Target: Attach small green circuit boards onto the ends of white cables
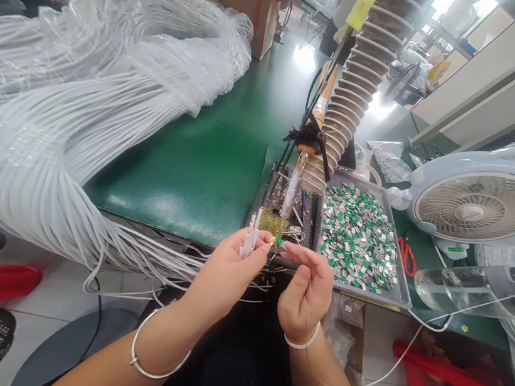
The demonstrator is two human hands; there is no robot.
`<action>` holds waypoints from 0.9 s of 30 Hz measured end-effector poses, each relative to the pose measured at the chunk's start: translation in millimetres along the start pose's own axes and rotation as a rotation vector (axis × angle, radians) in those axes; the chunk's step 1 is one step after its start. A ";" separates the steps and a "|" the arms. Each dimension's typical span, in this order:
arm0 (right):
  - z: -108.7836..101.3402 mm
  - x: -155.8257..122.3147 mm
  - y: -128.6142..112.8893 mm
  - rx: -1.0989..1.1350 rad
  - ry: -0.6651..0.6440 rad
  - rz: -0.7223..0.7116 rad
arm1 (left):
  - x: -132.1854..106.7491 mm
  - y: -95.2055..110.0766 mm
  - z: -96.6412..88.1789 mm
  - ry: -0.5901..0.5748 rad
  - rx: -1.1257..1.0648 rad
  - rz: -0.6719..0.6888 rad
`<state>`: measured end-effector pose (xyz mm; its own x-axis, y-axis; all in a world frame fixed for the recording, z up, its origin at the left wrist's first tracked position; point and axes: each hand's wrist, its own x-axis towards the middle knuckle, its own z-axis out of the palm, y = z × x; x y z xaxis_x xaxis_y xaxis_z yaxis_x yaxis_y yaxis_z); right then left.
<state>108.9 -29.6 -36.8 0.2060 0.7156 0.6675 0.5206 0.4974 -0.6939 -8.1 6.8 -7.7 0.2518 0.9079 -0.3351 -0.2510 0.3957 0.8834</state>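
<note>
My left hand (223,271) is closed around a few white cable ends (250,235), which stick up from its fingers. A small green part (277,241) is pinched at its fingertips. My right hand (304,288) is closed in a pinch on a thin solder wire (356,383), whose tip meets the green part. Both hands hover just before the green table's front edge, below the tip of a mounted soldering iron (293,191).
A big bundle of white cables (57,128) in clear plastic fills the left of the green table (209,161). A tray of several small green parts (358,238) lies right of the iron. Behind stands a ribbed hose (357,86); a white fan (478,206) sits far right. Red stools stand below.
</note>
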 end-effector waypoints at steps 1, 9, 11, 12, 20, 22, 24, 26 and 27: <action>0.5 -0.5 0.6 0.009 0.010 0.002 | 0.0 0.3 0.2 0.000 -0.007 0.001; -1.2 6.4 1.6 -0.034 -0.020 -0.096 | 0.4 5.2 3.5 -0.008 -0.059 0.006; -1.2 8.6 1.2 -0.053 -0.017 -0.108 | 0.0 6.3 4.2 -0.009 -0.065 0.009; -1.0 9.2 1.3 -0.067 -0.012 -0.114 | -0.2 6.8 4.5 -0.010 -0.067 0.011; 1.6 11.9 3.3 -0.117 0.001 -0.155 | 1.8 10.7 7.1 -0.002 -0.058 0.023; 1.7 13.3 3.3 -0.129 0.003 -0.167 | 2.1 11.3 7.6 0.001 -0.052 0.022; 1.5 14.7 3.1 -0.132 0.005 -0.177 | 2.1 11.5 7.6 0.005 -0.045 0.026; 1.2 15.9 3.0 -0.126 0.002 -0.187 | 2.1 11.5 7.4 0.011 -0.039 0.025; 1.1 16.4 2.9 -0.123 0.000 -0.193 | 2.1 11.5 7.3 0.014 -0.037 0.023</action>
<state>112.8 -15.9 -28.1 0.0932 0.6130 0.7846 0.6475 0.5613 -0.5155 -3.7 12.3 4.1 0.2321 0.9187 -0.3196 -0.2910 0.3791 0.8784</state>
